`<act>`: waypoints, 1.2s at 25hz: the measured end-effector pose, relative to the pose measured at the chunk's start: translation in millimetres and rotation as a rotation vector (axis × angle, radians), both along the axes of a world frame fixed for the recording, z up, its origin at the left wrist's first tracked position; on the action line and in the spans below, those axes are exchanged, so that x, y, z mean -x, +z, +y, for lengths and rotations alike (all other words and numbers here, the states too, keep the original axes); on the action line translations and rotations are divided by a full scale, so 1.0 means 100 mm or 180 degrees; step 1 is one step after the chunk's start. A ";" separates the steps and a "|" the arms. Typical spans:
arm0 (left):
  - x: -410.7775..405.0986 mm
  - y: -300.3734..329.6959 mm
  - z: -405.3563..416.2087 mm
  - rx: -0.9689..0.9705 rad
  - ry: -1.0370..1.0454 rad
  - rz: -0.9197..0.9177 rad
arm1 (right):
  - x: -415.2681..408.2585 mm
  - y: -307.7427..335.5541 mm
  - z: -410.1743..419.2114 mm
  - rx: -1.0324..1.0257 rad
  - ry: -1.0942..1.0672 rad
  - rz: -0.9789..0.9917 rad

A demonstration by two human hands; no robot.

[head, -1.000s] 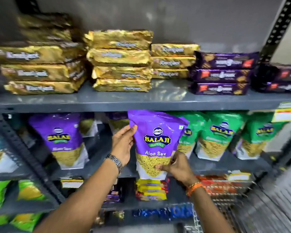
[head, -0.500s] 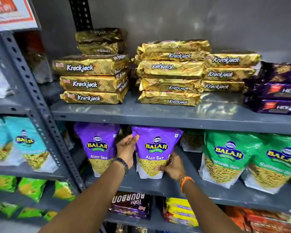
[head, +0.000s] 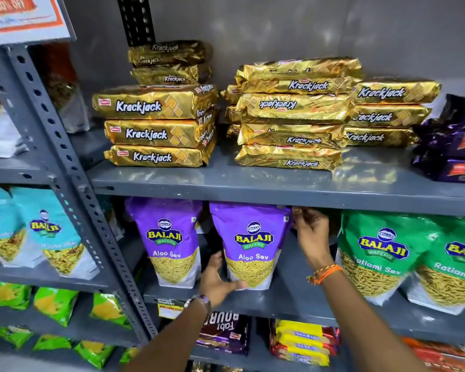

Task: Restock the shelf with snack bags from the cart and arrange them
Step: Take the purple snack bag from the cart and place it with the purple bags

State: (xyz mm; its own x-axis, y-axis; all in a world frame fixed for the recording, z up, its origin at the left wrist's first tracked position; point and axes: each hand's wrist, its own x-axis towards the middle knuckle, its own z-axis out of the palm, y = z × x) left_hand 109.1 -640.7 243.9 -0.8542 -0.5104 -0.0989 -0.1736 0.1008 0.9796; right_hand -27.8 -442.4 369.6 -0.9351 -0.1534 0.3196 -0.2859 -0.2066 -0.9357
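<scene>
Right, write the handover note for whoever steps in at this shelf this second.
Left hand: cupped on the lower left corner of the right-hand Aloo Sev bag, steadying it.
Right hand: fingers at that bag's top right corner.
The bag stands upright on the middle shelf, beside a second Aloo Sev bag; green Ratlami Sev bags stand further right.
Done: this bag is on the shelf.
Left: let go, straighten it if needed. The cart is out of view.

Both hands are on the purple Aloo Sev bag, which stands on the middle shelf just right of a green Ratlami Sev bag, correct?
Not quite. The head view shows the held Aloo Sev bag standing just right of another purple Aloo Sev bag; the green Ratlami Sev bag is to its right. Left hand at its base, right hand at its top corner.
</scene>
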 end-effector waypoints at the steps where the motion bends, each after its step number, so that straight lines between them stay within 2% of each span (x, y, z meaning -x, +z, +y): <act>1: 0.03 -0.14 -0.01 0.0136 -0.0128 -0.0072 | 0.02 0.02 0.00 -0.0044 -0.0021 0.0085; 5: 0.07 -0.05 0.01 0.0436 -0.0233 0.0034 | -0.02 0.18 -0.04 -0.0177 -0.0077 0.0332; 9: 0.05 -0.05 0.05 0.0424 -0.0272 0.0087 | 0.12 0.15 -0.06 0.0483 -0.0715 -0.0204; 13: 0.00 -0.03 0.17 0.0434 -0.0181 0.0029 | 0.12 0.17 -0.11 0.0679 -0.1004 -0.0167; 20: 0.01 -0.03 0.23 0.0319 -0.0155 0.0092 | 0.07 0.19 -0.08 0.0799 -0.0807 -0.0032; 30: 0.03 -0.09 0.26 0.0283 -0.0082 0.0234 | 0.03 0.20 -0.03 0.1177 -0.0361 -0.0187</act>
State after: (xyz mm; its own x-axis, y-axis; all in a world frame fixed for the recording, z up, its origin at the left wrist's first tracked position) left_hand 105.8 -614.3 234.6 -0.8705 -0.4922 0.0093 -0.0979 0.1915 0.9766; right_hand -30.6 -445.7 389.5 -0.9578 0.0675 0.2793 -0.2744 -0.5033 -0.8194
